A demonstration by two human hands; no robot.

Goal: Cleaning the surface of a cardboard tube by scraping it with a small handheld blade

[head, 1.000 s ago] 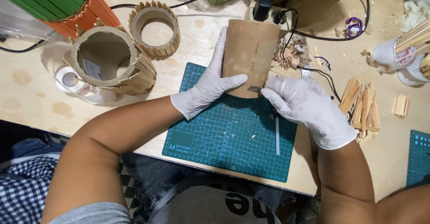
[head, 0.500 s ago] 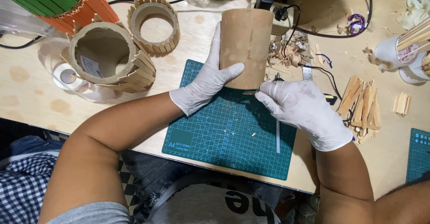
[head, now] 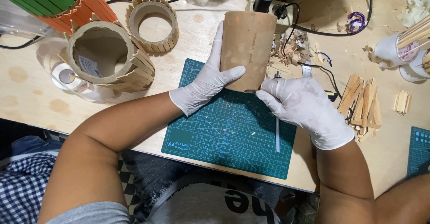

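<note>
A brown cardboard tube stands tilted on the far edge of a green cutting mat. My left hand, in a white glove, wraps the tube's left side with the thumb across its front. My right hand, also gloved, pinches the tube's lower rim, where a small dark bit shows at the fingertips. A thin grey metal strip lies on the mat under the right hand.
Two cardboard rings clad in wooden sticks sit at the left, beside a green and orange stick-covered cylinder. Loose wooden sticks lie at the right. Black cables, wood shavings and white cups lie behind.
The tube has shifted a little farther from me and stands straighter. Both hands stayed on it, the left sliding up its side.
</note>
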